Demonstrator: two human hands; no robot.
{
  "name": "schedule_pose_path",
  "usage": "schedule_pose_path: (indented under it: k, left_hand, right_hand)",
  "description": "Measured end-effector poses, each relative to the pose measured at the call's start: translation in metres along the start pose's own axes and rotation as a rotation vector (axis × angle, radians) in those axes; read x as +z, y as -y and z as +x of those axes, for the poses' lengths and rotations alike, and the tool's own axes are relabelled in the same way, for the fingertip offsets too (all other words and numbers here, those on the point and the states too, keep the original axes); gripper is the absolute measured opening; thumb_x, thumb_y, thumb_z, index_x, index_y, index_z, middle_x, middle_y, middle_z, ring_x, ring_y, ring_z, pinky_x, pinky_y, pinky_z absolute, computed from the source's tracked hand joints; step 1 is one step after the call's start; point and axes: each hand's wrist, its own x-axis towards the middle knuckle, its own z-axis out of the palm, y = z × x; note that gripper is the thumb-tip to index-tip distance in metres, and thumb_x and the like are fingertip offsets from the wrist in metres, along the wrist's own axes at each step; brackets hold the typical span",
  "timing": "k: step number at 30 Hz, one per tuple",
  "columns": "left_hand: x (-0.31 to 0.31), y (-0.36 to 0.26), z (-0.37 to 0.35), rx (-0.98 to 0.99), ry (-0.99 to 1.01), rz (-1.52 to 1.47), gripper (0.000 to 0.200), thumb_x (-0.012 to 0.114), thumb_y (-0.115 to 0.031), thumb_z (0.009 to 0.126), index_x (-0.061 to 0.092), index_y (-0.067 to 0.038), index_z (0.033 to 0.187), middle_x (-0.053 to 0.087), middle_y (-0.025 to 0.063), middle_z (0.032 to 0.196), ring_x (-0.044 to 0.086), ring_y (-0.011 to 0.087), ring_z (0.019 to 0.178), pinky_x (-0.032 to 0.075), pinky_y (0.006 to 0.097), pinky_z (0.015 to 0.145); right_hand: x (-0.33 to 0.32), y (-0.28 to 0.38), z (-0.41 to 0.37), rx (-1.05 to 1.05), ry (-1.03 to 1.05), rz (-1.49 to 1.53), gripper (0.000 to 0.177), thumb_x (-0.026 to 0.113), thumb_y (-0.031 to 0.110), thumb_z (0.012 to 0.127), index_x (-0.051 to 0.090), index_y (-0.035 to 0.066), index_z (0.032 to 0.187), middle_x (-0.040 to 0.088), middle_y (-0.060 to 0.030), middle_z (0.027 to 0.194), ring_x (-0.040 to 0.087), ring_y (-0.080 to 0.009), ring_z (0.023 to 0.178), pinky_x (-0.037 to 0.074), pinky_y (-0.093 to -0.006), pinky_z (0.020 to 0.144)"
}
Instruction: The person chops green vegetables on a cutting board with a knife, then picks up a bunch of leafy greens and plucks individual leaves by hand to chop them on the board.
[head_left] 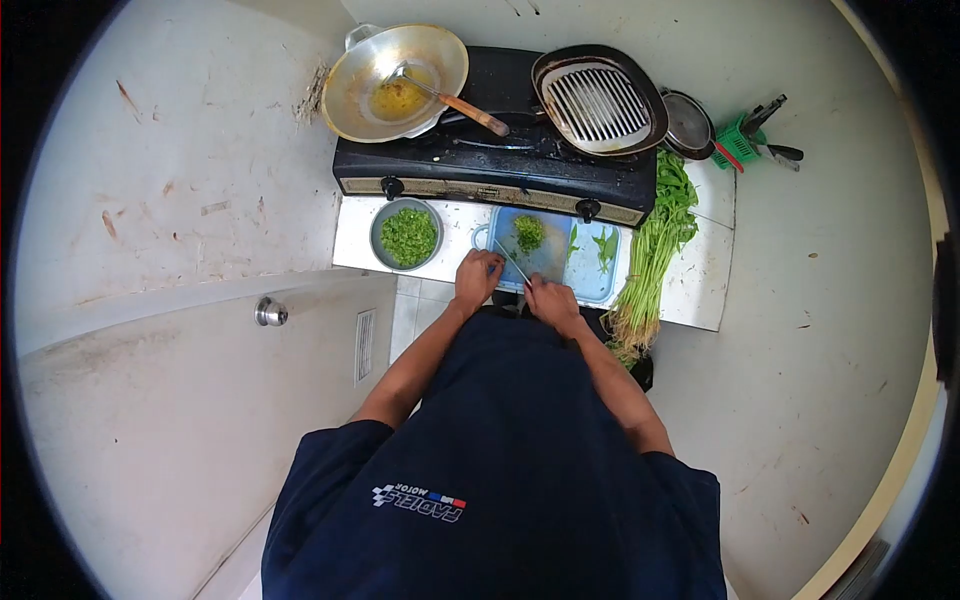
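My right hand (553,303) grips a knife (513,261) whose thin blade points up and left across a blue cutting board (594,284). At the board's left edge, my left hand (480,276) has its fingers curled close to the blade; whatever may be under them is hidden. A small heap of chopped greens (529,233) lies just beyond the blade. Some loose green leaves (606,247) rest on the board's right part. Left of the board, a grey bowl (376,240) holds more finely chopped greens (409,236).
A black stove (490,178) stands behind the board, bearing a wok (345,90) with a wooden-handled spatula (470,111) and a grill pan (600,105). A bundle of leafy stalks (650,255) lies at right, near a strainer (688,125) and a green basket (735,143) of utensils.
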Motion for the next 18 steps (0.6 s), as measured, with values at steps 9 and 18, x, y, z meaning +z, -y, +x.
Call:
schedule_pose_path:
  k: [9, 18]
  left_hand:
    - [-0.0035, -0.0012, -0.0010, 0.019, 0.005, 0.060, 0.010, 0.073, -0.013, 0.085, 0.075, -0.006, 0.092, 0.069, 0.0101, 0.088, 0.064, 0.0325, 0.090, 0.053, 0.0436, 0.081]
    - [-0.0019, 0.0042, -0.0079, 0.045, -0.016, 0.024, 0.012, 0.072, -0.012, 0.085, 0.077, -0.009, 0.095, 0.068, 0.0096, 0.092, 0.065, 0.0316, 0.090, 0.054, 0.0427, 0.082]
  right_hand:
    - [-0.0015, 0.0052, 0.0002, -0.021, 0.010, -0.019, 0.036, 0.051, 0.036, 0.105, 0.057, 0.001, 0.102, 0.071, -0.0229, 0.072, 0.073, -0.0420, 0.069, 0.058, -0.0539, 0.063]
    - [0.0045, 0.0054, 0.0036, -0.027, -0.009, -0.049, 0.036, 0.051, 0.037, 0.105, 0.057, 0.001, 0.103, 0.071, -0.0223, 0.072, 0.073, -0.0408, 0.068, 0.058, -0.0519, 0.063]
